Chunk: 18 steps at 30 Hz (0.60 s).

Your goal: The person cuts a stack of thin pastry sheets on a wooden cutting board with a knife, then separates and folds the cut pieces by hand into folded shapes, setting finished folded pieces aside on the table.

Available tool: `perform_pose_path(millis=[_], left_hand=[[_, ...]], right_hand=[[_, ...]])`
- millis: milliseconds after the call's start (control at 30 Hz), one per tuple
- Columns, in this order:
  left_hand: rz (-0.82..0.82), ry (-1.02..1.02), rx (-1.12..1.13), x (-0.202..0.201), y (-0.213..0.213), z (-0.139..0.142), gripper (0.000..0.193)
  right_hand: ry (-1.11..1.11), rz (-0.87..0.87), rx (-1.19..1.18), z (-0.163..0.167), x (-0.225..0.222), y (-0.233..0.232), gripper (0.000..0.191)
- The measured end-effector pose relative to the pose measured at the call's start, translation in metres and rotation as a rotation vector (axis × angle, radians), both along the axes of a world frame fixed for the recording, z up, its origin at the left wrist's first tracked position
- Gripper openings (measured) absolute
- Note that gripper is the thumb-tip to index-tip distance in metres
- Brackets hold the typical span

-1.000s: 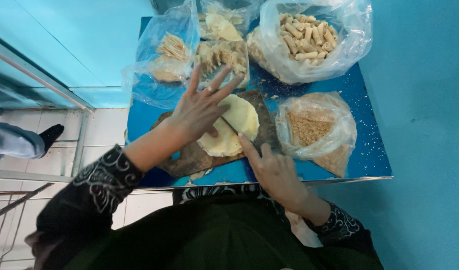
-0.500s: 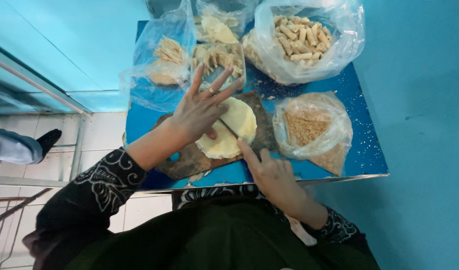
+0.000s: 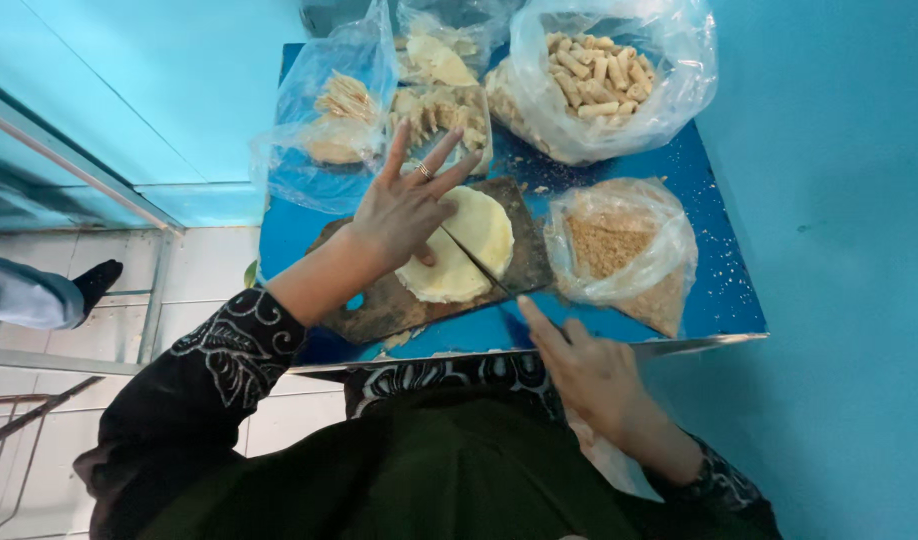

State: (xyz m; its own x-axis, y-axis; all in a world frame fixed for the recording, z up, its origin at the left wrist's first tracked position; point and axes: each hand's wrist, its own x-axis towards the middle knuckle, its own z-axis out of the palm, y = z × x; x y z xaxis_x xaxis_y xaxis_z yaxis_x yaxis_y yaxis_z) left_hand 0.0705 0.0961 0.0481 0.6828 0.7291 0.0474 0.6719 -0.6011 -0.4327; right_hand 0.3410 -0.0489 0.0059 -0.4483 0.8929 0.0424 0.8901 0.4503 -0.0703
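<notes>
Hands: left (image 3: 404,205) on dough (image 3: 461,246), right (image 3: 589,372) beside.

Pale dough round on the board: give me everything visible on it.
The pale dough round is a flat, creamy-yellow disc that looks soft and smooth. It lies flat on a dark, worn wooden cutting board on the blue table. A thin knife blade crosses it diagonally, and a cut line parts it into an upper right and a lower left half. The left hand rests on its left edge with fingers spread. The right hand holds the knife at the near end, off the round.
</notes>
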Motion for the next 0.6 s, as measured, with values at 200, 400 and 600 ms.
perform_pose_path(millis=[200, 400, 600], left_hand=[[-0.049, -0.019, 0.048, -0.007, -0.007, -0.002, 0.071], [-0.102, -0.008, 0.148, 0.007, -0.019, 0.006, 0.08], [-0.091, -0.184, 0.182, 0.001, -0.061, 0.01, 0.033]], right_hand=[[0.194, -0.118, -0.239, 0.033, 0.061, -0.033, 0.06], [0.7, -0.508, 0.069, 0.048, 0.132, -0.08, 0.053], [0.557, -0.733, 0.42, 0.018, 0.16, -0.028, 0.025]])
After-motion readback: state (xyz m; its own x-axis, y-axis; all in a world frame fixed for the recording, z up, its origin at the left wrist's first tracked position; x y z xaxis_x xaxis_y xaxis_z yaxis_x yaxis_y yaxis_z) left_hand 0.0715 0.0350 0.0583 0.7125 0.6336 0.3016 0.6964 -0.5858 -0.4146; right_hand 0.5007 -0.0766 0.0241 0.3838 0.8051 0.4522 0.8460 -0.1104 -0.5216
